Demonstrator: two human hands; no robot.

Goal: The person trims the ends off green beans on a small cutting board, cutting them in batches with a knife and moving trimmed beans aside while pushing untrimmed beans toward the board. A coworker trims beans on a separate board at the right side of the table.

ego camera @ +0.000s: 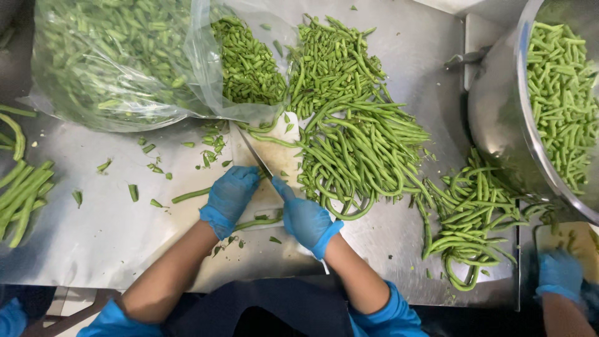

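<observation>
Under the left hand (229,195), the knife (254,153) handle is hidden

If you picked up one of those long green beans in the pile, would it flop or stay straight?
Probably flop a bit: the long green beans lie curved and looped. Likely light, being so thin. They seem apt to tangle, so one might drag others along.

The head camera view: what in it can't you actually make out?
- Knife: handle hidden inside the left hand.
- Cutting board: mostly covered by the long beans and both hands.
- Metal bowl: cut off by the right edge.
- Plastic bag: top cropped; beans inside blurred by film.
- Right hand: fingers partly hidden among beans.
</observation>
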